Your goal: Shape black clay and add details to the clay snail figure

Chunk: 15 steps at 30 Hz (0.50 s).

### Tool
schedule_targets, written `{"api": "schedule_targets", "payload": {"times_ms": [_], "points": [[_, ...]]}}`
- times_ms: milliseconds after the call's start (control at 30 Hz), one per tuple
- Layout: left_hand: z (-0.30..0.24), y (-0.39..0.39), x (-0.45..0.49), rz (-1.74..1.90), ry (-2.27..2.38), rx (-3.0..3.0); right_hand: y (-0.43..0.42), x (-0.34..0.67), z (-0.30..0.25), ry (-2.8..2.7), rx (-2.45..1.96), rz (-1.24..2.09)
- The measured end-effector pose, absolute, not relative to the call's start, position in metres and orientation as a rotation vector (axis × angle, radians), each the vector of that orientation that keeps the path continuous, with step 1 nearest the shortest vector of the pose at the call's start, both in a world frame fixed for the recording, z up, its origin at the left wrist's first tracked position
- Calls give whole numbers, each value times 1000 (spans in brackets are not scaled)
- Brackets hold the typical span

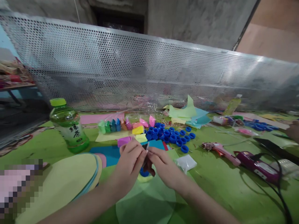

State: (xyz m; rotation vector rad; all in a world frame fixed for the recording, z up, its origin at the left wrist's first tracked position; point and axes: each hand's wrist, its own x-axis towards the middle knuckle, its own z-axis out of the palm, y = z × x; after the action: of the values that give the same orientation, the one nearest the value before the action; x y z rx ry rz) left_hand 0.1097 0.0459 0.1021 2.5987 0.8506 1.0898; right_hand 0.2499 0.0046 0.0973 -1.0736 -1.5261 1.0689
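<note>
My left hand [130,160] and my right hand [164,168] meet in the middle, fingertips pinched together. Between them is a small dark piece with a pale, shiny edge [146,145], too small to name. Just below the fingers, a blue bottle cap [144,172] sits over a yellowish patch on a pale green paper sheet [146,202]. The fingers partly hide the cap. A blue sheet [105,155] lies beyond my left hand, beside a purple clay block [124,141]. To the right of my right hand is a small clear packet with white contents [187,162].
Loose blue caps [173,137] and colored clay packs [113,125] lie ahead. A green tea bottle [68,126] stands left, behind stacked paper ovals [63,180]. On the right are a pink glue gun [221,151], a purple corded device [259,166] and another person's hand [293,130].
</note>
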Motion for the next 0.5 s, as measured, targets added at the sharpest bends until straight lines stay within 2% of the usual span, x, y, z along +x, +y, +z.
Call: {"api": "schedule_targets", "payload": {"times_ms": [233, 500], "points": [[98, 48, 109, 1008, 739, 2844, 8, 263, 99, -1571, -1128, 1293], [103, 49, 112, 890, 1037, 2900, 13, 263, 96, -1555, -1121, 1185]]}}
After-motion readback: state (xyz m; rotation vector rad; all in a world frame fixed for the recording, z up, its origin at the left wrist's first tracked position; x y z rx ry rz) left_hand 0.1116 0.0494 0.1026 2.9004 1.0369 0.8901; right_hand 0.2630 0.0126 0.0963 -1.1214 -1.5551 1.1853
